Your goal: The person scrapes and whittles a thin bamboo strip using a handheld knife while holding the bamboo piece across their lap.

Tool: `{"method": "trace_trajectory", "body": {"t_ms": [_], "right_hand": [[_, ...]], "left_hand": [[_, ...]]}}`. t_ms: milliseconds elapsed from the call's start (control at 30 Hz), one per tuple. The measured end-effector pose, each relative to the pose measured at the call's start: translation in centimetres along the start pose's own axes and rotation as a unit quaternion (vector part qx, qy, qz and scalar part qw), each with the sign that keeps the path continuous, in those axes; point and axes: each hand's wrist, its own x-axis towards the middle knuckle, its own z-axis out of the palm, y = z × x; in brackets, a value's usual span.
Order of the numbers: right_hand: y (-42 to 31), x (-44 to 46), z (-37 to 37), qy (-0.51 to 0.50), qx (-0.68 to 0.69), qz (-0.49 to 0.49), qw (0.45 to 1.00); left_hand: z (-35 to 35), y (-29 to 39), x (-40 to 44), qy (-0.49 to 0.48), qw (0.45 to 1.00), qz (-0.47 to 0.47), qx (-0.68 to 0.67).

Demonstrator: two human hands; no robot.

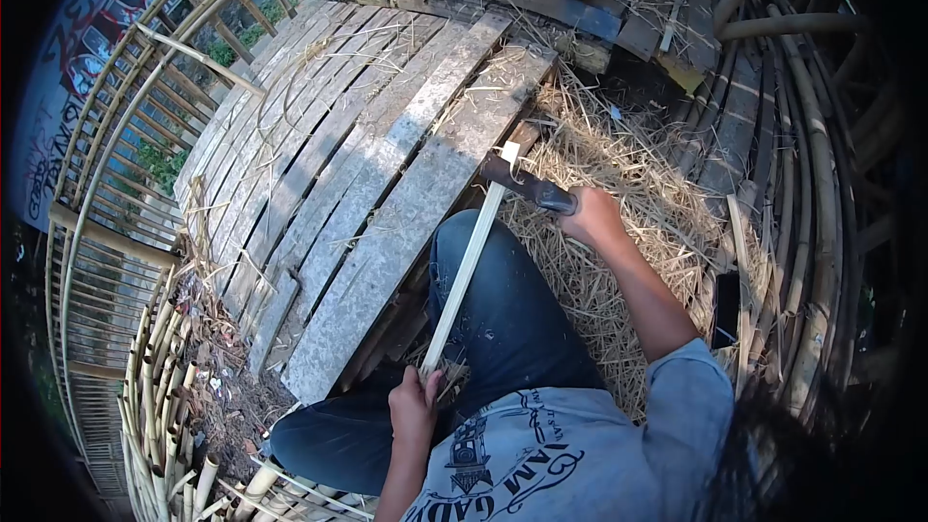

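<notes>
I observe both hands in the head view, each closed on something. The left hand point(413, 408) grips the lower end of a pale strip point(471, 256), its thumb laid along the piece. The right hand point(592, 217) is wrapped around the end of a dark tool point(530, 184), which lies across the strip near its upper end; I cannot tell how deeply the edge bears. The strip is straight, narrow and light-coloured, slanting from the left hand past the denim-covered knee point(512, 280) to the edge of the planks point(387, 174). These planks are wooden, grey, weathered and gapped. Beneath the right forearm I record a loose, tangled bed of straw-coloured shavings point(619, 150). Cut canes point(155, 396), cylindrical and yellowish, stand bundled at lower left, beside a curved slatted fence point(116, 237).
</notes>
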Motion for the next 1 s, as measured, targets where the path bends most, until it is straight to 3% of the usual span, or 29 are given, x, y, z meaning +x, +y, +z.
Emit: {"method": "trace_trajectory", "body": {"t_ms": [67,100,133,200,300,600,700,767,800,867,933,1000], "right_hand": [[-0.7,0.8,-0.3,0.083,0.097,0.071,0.989],[-1.6,-0.1,-0.1,0.054,0.165,0.057,0.983],[-2.0,-0.4,0.4,0.056,0.162,0.057,0.983],[-2.3,-1.2,1.7,-0.009,0.021,-0.09,0.996],[-2.2,-1.7,3.2,0.022,0.098,-0.083,0.991],[-3.3,-2.8,3.0,0.036,0.119,-0.006,0.992],[-2.1,-1.6,0.8,-0.064,0.031,-0.027,0.997],[-0.2,0.4,-1.3,0.009,-0.039,0.027,0.999],[0.1,1.4,-1.9,0.047,0.048,0.115,0.991],[-0.8,1.7,-2.4,-0.049,0.142,0.181,0.972],[-5.4,-0.5,-2.2,0.019,0.207,0.109,0.972],[-7.6,-1.4,-1.7,-0.066,0.037,-0.064,0.995]], "left_hand": [[0.2,-0.8,0.1,0.011,1.0,0.004,0.019],[0.3,-1.4,-0.1,0.019,1.0,0.009,0.012],[0.4,-1.5,-0.1,0.023,1.0,0.015,0.004],[0.4,-1.6,0.0,0.015,1.0,0.016,0.004],[0.8,-1.4,-0.2,0.011,1.0,0.023,0.018],[0.7,-0.9,0.0,0.011,1.0,0.002,0.029],[1.1,-1.5,0.1,0.013,1.0,0.004,-0.002],[1.0,-1.5,0.2,0.005,1.0,-0.01,-0.001],[1.0,-1.5,0.1,-0.004,1.0,-0.021,0.0],[1.5,-1.8,0.3,0.004,1.0,-0.016,-0.027],[1.6,-1.7,0.6,0.008,0.999,-0.01,-0.05],[1.4,-1.5,0.5,-0.012,0.999,-0.008,-0.043]]}}
